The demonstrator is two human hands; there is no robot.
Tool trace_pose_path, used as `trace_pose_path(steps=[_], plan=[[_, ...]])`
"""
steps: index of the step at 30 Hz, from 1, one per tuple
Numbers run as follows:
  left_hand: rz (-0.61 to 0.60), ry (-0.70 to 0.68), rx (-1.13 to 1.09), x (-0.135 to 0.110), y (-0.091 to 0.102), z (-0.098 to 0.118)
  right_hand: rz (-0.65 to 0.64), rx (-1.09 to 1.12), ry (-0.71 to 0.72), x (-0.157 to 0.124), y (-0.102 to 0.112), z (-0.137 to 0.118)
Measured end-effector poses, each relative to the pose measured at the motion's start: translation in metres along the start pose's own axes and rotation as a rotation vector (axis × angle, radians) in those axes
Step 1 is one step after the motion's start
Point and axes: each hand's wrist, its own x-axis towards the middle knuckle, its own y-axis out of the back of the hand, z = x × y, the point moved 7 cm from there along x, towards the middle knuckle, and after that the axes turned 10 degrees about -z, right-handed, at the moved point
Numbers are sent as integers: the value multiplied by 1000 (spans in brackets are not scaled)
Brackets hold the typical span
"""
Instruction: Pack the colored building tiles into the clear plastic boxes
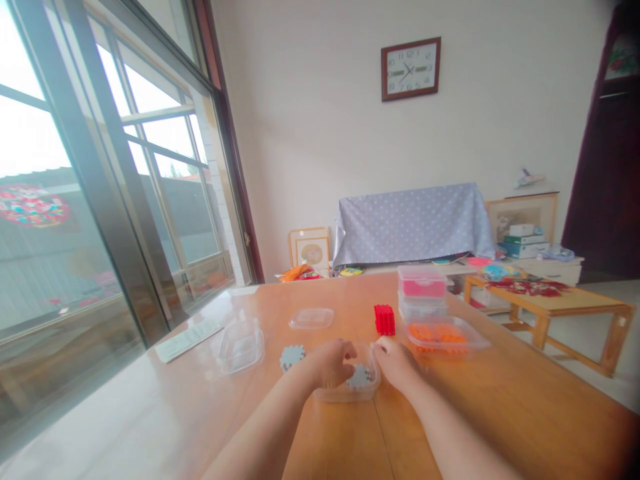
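A clear plastic container (345, 395) with light grey interlocking puzzle pieces (359, 376) inside stands on the table in front of me. My left hand (333, 363) hovers over its left side, fingers curled but apart, with nothing visible between them. At the right rim of this container, my right hand (397, 363) has its fingers closed on the edge. Another grey puzzle piece (292, 358) lies on the table just left of my left hand. Beyond my right hand sits a red cube (385, 320) built of interlocking pieces.
An open clear container (241, 347) and a paper sheet (187, 339) lie to the left. A clear lid (311, 319) rests farther back. On the right are a container with orange pieces (437, 337) and stacked boxes, the top one holding pink (424, 283). The wooden table (500, 413) spreads around.
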Motion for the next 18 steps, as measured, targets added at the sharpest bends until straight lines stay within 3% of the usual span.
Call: trace_pose_path(steps=[11,14,18], plan=[[-163,57,-90,-4,-14,7,4,-20,-9,2,0,1],[-89,-21,-147,-10,0,7,-3,-12,-2,3,-1,1],[66,-107,-224,-31,40,-1,-25,18,-6,3,-3,4]])
